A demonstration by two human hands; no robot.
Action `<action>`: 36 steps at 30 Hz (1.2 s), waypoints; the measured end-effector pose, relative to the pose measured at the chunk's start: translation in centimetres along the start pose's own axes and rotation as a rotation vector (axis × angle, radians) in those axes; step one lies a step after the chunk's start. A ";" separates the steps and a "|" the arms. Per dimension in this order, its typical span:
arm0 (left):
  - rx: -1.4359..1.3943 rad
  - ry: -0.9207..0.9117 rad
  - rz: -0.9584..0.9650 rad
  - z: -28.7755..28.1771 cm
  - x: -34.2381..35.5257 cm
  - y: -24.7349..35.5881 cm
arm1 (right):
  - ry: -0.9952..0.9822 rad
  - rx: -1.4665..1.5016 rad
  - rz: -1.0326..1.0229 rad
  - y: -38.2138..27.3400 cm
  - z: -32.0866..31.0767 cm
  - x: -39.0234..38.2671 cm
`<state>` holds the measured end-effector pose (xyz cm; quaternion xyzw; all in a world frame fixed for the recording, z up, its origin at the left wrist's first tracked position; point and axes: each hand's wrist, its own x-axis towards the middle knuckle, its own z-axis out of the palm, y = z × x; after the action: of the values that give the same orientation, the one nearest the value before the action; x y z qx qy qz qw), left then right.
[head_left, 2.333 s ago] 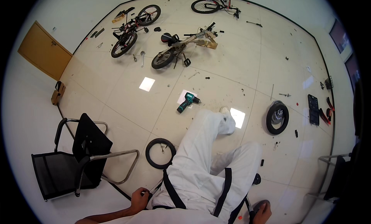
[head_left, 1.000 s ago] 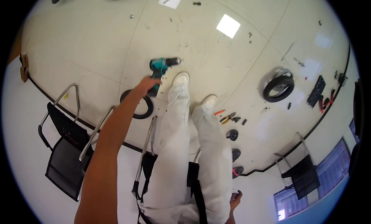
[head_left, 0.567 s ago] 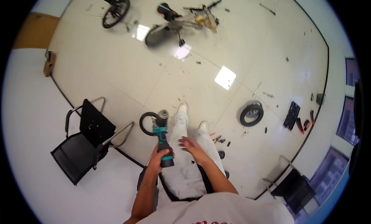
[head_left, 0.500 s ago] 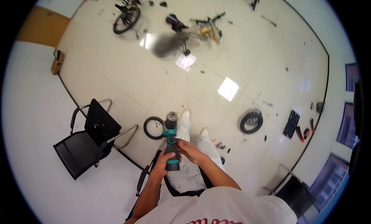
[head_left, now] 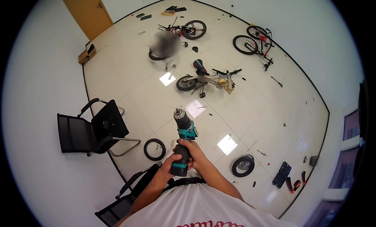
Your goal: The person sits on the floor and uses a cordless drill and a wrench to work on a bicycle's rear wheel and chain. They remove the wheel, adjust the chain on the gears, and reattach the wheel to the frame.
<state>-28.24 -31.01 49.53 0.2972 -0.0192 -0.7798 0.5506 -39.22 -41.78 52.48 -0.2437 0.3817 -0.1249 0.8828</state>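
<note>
I hold a teal and black cordless drill upright in front of my body, its chuck pointing up and away from me. My left hand is wrapped round the lower grip and battery. My right hand grips the handle a little higher, thumb across it beneath the teal body. Below the drill to the left, a thin black tyre lies on the floor; a thicker tyre, stacked with a metal ring, lies to the right.
Bicycles and a stripped frame lie ahead amid scattered tools and parts. A black mesh chair stands at left, another at lower left. A black tool case lies right. A cardboard box sits by the wall.
My left hand has picked the drill up off the floor and raised it. My right hand has joined it on the handle. The view has tilted up toward the bicycles.
</note>
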 end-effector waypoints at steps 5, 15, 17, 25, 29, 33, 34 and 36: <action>0.018 -0.023 0.012 -2.3 -0.5 1.6 | 0.068 -0.026 -0.054 1.3 2.0 2.1; -0.047 -0.199 -0.025 -9.8 6.6 15.8 | 0.156 -0.159 0.017 -5.1 7.7 15.9; -0.062 -0.233 -0.028 -12.0 8.2 20.2 | 0.229 -0.137 -0.052 -4.9 9.0 21.5; -0.226 -0.174 0.025 -16.5 7.5 35.7 | 0.230 -0.287 0.071 -11.8 23.0 33.2; -0.172 -0.210 0.054 -17.1 8.1 42.6 | 0.121 -0.376 0.117 -15.2 26.0 38.0; -0.083 -0.118 0.133 -17.6 9.8 47.1 | 0.095 -0.352 0.099 -17.4 27.5 42.7; -0.051 -0.075 0.160 -17.8 10.1 48.3 | 0.070 -0.352 0.107 -18.2 28.0 44.0; -0.059 -0.024 0.186 -18.1 11.0 50.5 | 0.017 -0.392 0.138 -20.5 29.5 45.8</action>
<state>20.93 -55.07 47.85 0.2684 -0.0305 -0.7292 0.6288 12.74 -67.94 52.55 -0.3832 0.4219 0.0104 0.8216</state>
